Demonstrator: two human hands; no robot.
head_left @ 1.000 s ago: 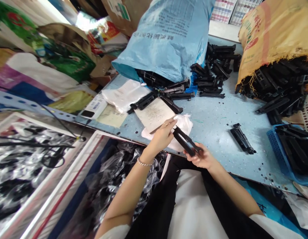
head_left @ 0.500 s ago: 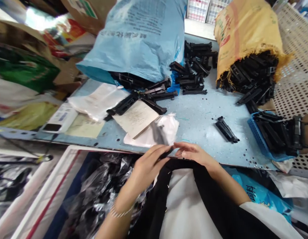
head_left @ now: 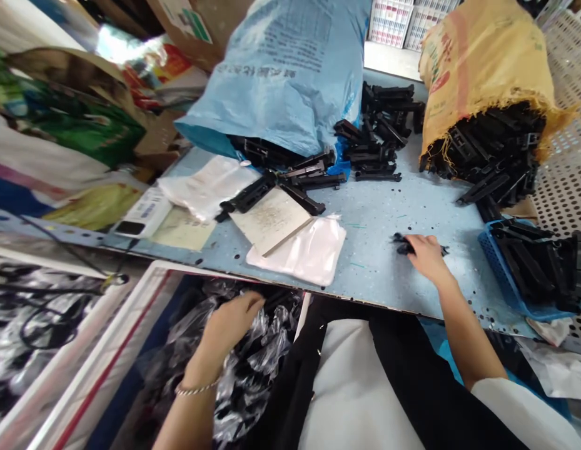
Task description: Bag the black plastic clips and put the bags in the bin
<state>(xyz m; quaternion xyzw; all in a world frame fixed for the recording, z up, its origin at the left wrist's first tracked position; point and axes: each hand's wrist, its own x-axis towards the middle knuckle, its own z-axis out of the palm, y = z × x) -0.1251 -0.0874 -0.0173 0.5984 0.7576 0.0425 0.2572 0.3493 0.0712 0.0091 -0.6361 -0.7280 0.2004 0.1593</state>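
Observation:
My right hand (head_left: 428, 256) is closed over a black plastic part (head_left: 403, 245) that lies on the blue tabletop. Its fingers cover most of that piece, and only the ends show. Lower left, my left hand (head_left: 234, 319) hangs over a bin of black parts in clear plastic bags (head_left: 266, 356). Its fingers are loosely bent with the thumb apart, and I see nothing held in them; their undersides are hidden. Between the hands, clear plastic bags (head_left: 321, 253) lie flat at the table edge, partly under a pale square block (head_left: 274, 219).
A blue sack (head_left: 281, 81) and a yellow woven sack (head_left: 491, 69) spill black parts onto the table (head_left: 379, 212). At right stands a blue basket (head_left: 499, 269) full of them. More clear bags (head_left: 208, 181) and a white box (head_left: 144, 209) lie at left.
My hands have parted from the table's front edge. The left, with a dark piece at its fingers before, moved left over the bin; the right reached right onto the black part.

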